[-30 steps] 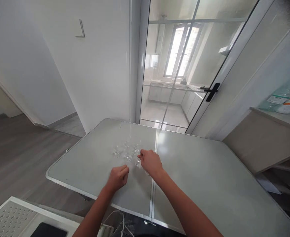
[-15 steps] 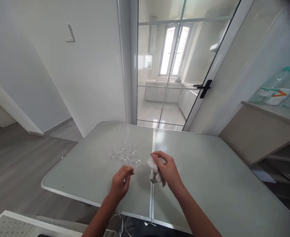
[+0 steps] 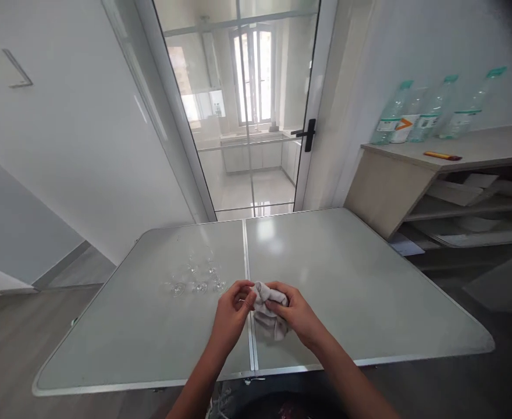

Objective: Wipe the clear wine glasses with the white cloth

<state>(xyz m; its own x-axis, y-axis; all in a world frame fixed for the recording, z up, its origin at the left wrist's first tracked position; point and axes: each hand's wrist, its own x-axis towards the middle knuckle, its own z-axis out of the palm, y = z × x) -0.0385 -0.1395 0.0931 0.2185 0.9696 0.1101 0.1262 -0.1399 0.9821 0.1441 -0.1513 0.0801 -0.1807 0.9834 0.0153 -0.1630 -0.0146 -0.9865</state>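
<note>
My right hand point(image 3: 297, 311) is closed around a crumpled white cloth point(image 3: 270, 323), held just above the table near its middle seam. My left hand point(image 3: 233, 311) has its fingers curled, with thumb and fingertips pinching the left edge of the cloth. Whether anything is wrapped inside the folds I cannot tell. To the left of my hands, several small clear stemmed glasses point(image 3: 199, 287) stand grouped on the table. Their transparent upper parts are hard to make out.
The pale folding table point(image 3: 347, 279) has a metal seam and rim. Behind it is a glass door point(image 3: 256, 169) with a black handle point(image 3: 309, 135). On the right, a wooden shelf unit point(image 3: 387, 186) holds several plastic bottles point(image 3: 428, 119), an orange-yellow stick-like item point(image 3: 442, 156) and papers.
My view has swung to the right, bringing more of the shelf into sight. My left hand has come over to the cloth, and both hands now meet at it.
</note>
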